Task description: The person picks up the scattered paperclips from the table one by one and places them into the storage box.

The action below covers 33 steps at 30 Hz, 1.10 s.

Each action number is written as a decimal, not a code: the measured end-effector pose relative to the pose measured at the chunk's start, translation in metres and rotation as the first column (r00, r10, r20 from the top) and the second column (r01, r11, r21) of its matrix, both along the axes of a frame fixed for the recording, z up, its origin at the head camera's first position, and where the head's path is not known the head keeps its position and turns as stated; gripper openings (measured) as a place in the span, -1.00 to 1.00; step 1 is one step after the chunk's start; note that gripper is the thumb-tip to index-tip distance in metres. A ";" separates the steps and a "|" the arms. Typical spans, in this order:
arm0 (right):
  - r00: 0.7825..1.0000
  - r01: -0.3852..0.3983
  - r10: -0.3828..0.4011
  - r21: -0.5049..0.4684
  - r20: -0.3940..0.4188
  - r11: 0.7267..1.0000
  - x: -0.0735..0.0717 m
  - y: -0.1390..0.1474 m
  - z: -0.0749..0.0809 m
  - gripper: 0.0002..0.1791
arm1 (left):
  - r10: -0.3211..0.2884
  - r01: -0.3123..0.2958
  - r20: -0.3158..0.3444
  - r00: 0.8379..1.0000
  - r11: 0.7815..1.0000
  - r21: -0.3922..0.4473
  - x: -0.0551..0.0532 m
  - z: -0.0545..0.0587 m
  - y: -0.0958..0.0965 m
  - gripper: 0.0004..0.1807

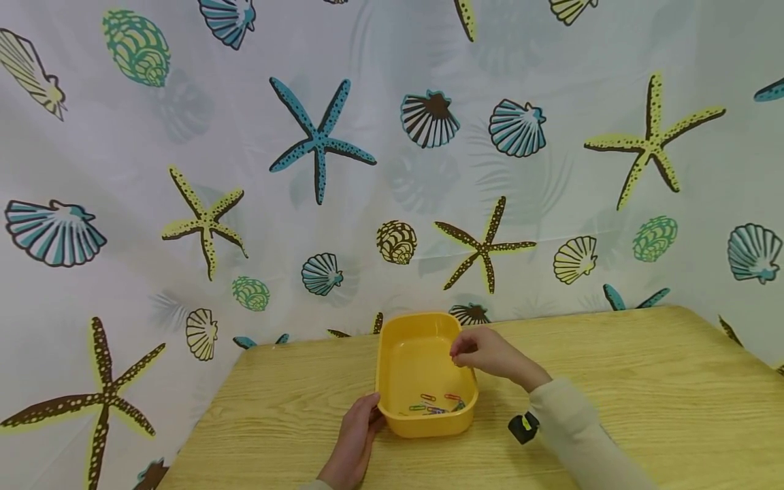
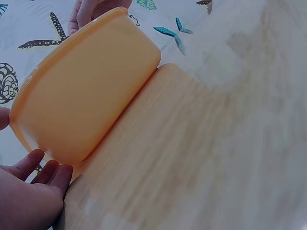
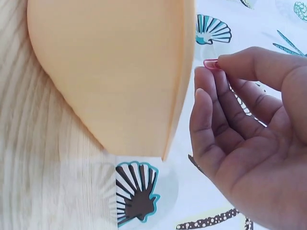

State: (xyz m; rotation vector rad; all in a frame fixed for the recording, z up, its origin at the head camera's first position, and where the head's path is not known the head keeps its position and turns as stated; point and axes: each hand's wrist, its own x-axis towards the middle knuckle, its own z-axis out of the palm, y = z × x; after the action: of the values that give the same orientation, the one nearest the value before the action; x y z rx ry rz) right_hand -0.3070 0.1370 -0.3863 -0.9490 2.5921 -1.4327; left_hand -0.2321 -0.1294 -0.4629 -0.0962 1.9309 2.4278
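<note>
A yellow plastic tray stands on the wooden table. Several coloured paper clips lie at its near end. My left hand holds the tray's near left corner; in the left wrist view its thumb is at the rim and the other fingertips are at the outer wall. Over the tray's right rim, my right hand pinches a red paper clip between thumb and fingers. The right wrist view shows this clip just beside the rim, partly hidden by the fingertips.
The wooden table extends to both sides of the tray. Behind it hangs a white curtain printed with shells and starfish. A small black device is at the right wrist, by the cream sleeve.
</note>
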 end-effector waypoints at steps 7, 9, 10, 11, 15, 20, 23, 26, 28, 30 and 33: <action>0.996 -0.056 0.059 -0.043 0.073 0.998 0.007 -0.013 -0.004 -0.93 | -0.002 0.002 -0.001 1.000 1.000 -0.004 0.001 0.000 0.001 -0.51; 0.993 -0.064 0.068 -0.046 0.095 0.997 0.009 -0.017 -0.007 -0.93 | 0.001 -0.001 -0.004 1.000 1.000 0.000 0.001 -0.001 0.001 -0.52; 0.992 -0.068 0.073 -0.046 0.102 0.997 0.009 -0.018 -0.008 -0.93 | 0.002 -0.002 -0.004 1.000 1.000 0.000 0.001 -0.001 0.002 -0.52; 0.992 -0.069 0.073 -0.043 0.103 0.997 0.010 -0.019 -0.008 -0.93 | 0.004 -0.004 -0.004 1.000 1.000 0.002 0.001 -0.001 0.002 -0.53; 0.991 -0.071 0.076 -0.047 0.107 0.996 0.011 -0.022 -0.009 -0.92 | 0.006 -0.006 -0.003 1.000 1.000 0.006 0.000 -0.002 0.002 -0.55; 0.990 -0.073 0.080 -0.063 0.114 0.995 0.013 -0.023 -0.007 -0.91 | 0.006 -0.006 -0.003 1.000 1.000 0.011 -0.001 -0.001 0.002 -0.55; 0.990 -0.074 0.081 -0.064 0.119 0.995 0.013 -0.024 -0.006 -0.91 | 0.011 -0.011 0.001 1.000 1.000 0.009 -0.001 -0.001 0.002 -0.54; 0.989 -0.078 0.086 -0.068 0.121 0.995 0.011 -0.024 -0.007 -0.90 | 0.018 -0.018 0.003 1.000 1.000 0.006 0.000 0.000 0.002 -0.53; 0.989 -0.082 0.090 -0.068 0.119 0.994 0.010 -0.025 -0.008 -0.88 | 0.023 -0.023 0.005 1.000 1.000 0.005 0.001 0.001 0.002 -0.53; 0.989 -0.085 0.092 -0.063 0.112 0.994 0.010 -0.025 -0.009 -0.88 | 0.026 -0.026 0.006 1.000 1.000 0.005 0.001 0.001 0.002 -0.53; 0.990 -0.088 0.093 -0.056 0.106 0.995 0.010 -0.024 -0.010 -0.88 | 0.024 -0.024 0.004 1.000 1.000 0.002 0.001 0.001 0.002 -0.52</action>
State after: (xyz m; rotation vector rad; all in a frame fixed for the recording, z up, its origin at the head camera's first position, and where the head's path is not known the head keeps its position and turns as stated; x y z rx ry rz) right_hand -0.2973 0.1126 -0.3962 -0.9527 2.4150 -1.4899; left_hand -0.2307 -0.1278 -0.4618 -0.1252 1.9364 2.4430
